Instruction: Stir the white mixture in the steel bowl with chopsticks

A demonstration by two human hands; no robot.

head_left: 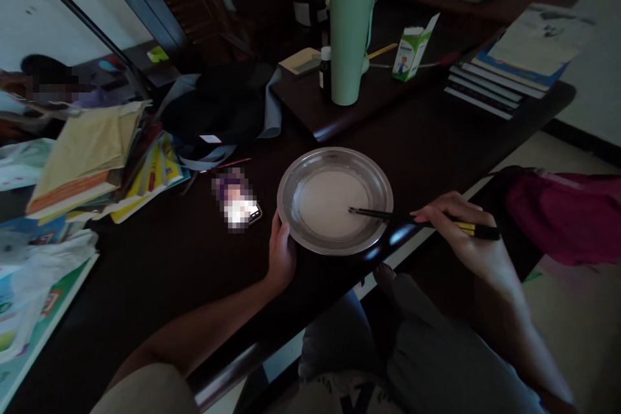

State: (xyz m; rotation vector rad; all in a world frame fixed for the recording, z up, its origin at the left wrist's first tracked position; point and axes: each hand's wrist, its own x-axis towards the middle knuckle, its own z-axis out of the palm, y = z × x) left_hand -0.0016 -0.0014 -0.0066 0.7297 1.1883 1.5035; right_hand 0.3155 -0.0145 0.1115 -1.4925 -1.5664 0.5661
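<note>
Dark chopsticks [388, 215] dip into a plate [334, 155] of pale liquid [323, 200].
Fingers of the left hand [281, 252] clasp its near rim on the dark surface [169, 259]; those of the right hand [460, 233] grip the chopsticks.

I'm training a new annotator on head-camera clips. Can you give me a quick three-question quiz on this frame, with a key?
1. Multiple choice: what does the right hand hold? A) a spoon B) chopsticks C) a pen
2. True or false: the left hand holds the metal dish at its left rim.
3. Short answer: what do the chopstick tips rest in?

Key
1. B
2. True
3. The pale liquid in the dish
</note>
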